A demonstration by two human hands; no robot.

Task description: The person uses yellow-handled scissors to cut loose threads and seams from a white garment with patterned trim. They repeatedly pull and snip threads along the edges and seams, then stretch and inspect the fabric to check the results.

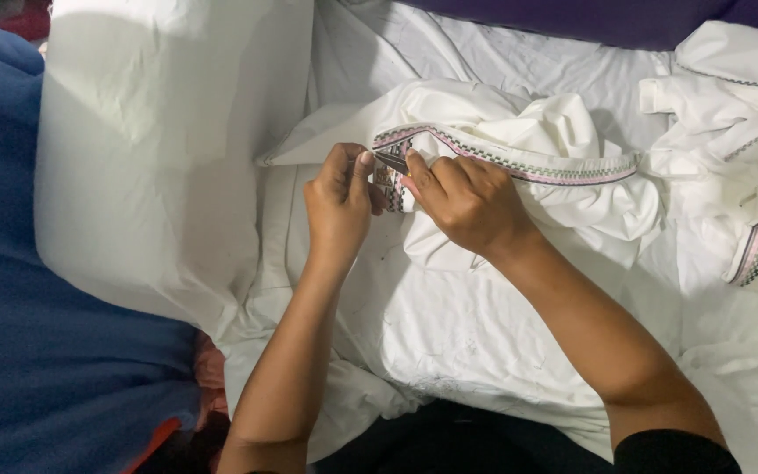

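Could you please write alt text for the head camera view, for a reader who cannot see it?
Two bare hands meet over a white garment edged with patterned trim: the left hand and right hand pinch the trim's end, with a small dark tool between them. The garment lies on rumpled white cloth, more trimmed white fabric at the right and blue fabric at the left.

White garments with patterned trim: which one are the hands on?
The middle garment, whose trim band runs across the centre. Left hand and right hand pinch its trim end. The other trimmed garment lies untouched at the right edge.
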